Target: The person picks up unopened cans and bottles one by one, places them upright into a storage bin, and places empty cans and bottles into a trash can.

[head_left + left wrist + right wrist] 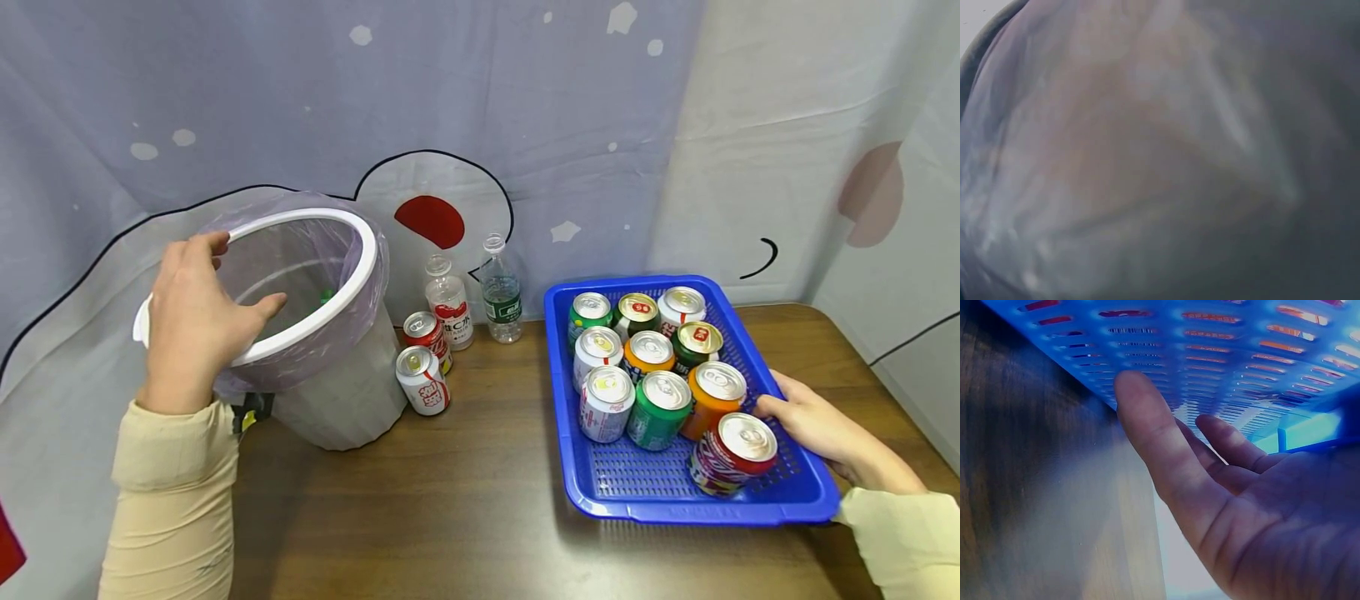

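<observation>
My left hand [193, 310] is at the left side of the white rim [330, 321] of a grey trash bin [341, 408] lined with a translucent bag [378, 275]. Its thumb is spread from the fingers over the bin's mouth. The left wrist view is filled by the blurred bag [1116, 187]. On the right, my right hand [817, 427] grips the side of a blue plastic basket [637, 510], one digit over the rim. Under the slotted basket [1210, 350], the right wrist view shows more fingers. Several drink cans stand inside, with a purple-red can [731, 454] leaning at the front right.
Beside the bin are a white can [423, 383], a red can [426, 333] and two capless plastic bottles, one with a red label [450, 312], one with a green label [502, 300]. Behind the brown wooden table [450, 500] hangs a patterned cloth [450, 100].
</observation>
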A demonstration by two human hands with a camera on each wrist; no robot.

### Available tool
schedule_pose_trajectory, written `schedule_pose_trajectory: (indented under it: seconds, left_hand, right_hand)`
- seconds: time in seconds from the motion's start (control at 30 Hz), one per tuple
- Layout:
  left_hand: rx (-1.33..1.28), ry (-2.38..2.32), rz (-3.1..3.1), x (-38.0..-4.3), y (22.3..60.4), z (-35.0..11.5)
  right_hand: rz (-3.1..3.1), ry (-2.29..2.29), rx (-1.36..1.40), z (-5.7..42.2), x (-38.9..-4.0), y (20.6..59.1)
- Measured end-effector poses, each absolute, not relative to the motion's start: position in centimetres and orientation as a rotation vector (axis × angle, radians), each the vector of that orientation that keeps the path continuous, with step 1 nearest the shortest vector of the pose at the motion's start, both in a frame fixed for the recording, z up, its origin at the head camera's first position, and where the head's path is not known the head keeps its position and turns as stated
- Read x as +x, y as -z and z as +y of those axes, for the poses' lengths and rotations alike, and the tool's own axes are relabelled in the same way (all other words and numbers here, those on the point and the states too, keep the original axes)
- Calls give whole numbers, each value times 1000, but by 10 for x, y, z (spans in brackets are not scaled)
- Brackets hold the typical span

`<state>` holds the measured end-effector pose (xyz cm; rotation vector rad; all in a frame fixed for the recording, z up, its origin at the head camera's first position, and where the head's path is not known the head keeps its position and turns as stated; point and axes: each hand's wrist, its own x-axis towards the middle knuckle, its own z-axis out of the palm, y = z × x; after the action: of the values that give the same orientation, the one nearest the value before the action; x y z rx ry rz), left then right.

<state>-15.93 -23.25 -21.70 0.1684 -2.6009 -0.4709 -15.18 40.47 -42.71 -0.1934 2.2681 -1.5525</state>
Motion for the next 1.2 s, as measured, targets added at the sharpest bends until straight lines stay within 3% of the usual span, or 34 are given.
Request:
schedule_pose_trajectory:
  seconds: [1.2]
  left_hand:
    - [209,483,-2486,-147,224,-222]
  right_hand:
    - [2267,1548,-227,406,-154,429]
